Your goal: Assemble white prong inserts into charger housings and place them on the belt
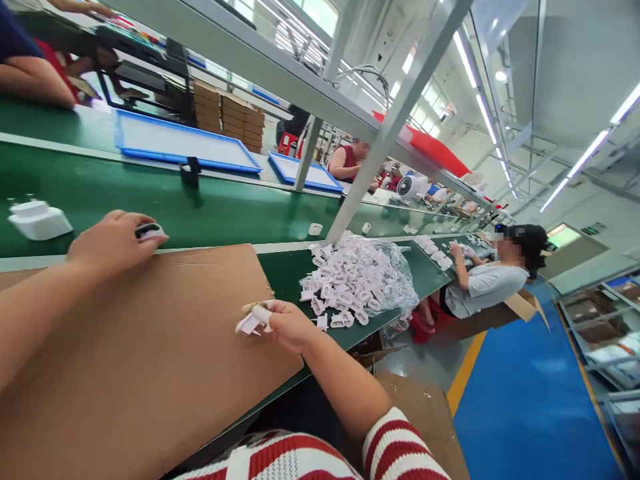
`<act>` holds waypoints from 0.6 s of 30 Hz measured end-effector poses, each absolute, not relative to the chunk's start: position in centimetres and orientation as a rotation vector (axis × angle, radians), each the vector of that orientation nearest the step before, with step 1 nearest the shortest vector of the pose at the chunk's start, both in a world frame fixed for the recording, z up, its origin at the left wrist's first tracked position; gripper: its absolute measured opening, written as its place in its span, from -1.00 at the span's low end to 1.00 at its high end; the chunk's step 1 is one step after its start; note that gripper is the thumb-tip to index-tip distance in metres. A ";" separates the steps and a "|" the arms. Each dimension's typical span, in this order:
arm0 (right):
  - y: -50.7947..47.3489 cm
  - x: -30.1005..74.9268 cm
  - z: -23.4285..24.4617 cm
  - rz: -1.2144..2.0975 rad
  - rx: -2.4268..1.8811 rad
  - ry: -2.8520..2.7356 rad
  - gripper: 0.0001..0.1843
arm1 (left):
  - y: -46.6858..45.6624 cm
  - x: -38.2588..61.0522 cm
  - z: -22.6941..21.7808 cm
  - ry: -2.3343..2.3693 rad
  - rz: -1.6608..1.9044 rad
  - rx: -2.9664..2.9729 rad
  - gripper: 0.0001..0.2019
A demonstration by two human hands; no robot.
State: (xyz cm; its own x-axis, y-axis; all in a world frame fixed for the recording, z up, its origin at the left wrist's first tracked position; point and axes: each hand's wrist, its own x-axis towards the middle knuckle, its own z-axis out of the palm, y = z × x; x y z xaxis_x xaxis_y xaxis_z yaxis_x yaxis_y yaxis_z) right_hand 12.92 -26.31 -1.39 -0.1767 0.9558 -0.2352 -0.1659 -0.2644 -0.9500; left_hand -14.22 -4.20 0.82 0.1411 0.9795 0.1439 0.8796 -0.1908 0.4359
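Observation:
My left hand (pixel 113 241) rests at the far edge of a brown cardboard sheet (pixel 150 360), fingers curled round a small white-and-dark part (pixel 150 231). My right hand (pixel 285 323) hovers over the sheet's right edge, pinching a small white plastic piece (pixel 250 322) between taped fingertips. A heap of similar white plastic pieces (pixel 350 280) lies on a clear plastic bag just right of the sheet. A white device (pixel 37 220) sits on the green conveyor belt (pixel 210 207) to the left.
Slanted metal frame posts (pixel 385 133) rise from the bench. Blue-framed white trays (pixel 180 143) lie beyond the belt. Another worker's arm (pixel 30 77) shows top left; a seated person (pixel 480 280) works further right. Cardboard boxes (pixel 430 413) stand below by a blue floor.

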 end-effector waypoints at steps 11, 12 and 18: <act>-19.0 10.9 0.9 1.214 -1.207 -1.240 -0.46 | -17.3 -10.0 -3.7 1.377 0.848 1.964 -0.30; -18.7 10.3 1.1 1.215 -1.195 -1.257 -0.45 | -17.5 -10.3 -3.9 1.347 0.842 1.932 -0.22; -19.0 8.4 0.2 1.234 -1.255 -1.156 -0.42 | -17.3 -11.7 -4.0 1.148 0.750 1.874 -0.20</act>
State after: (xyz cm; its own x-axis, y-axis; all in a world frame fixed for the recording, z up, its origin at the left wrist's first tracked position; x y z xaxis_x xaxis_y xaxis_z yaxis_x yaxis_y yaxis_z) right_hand 8.35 -19.02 0.16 0.0267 0.9981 -0.0550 -0.0101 -0.0547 -0.9985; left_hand -11.66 -17.32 -3.98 0.4133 0.9073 0.0774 0.4351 -0.2715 0.8585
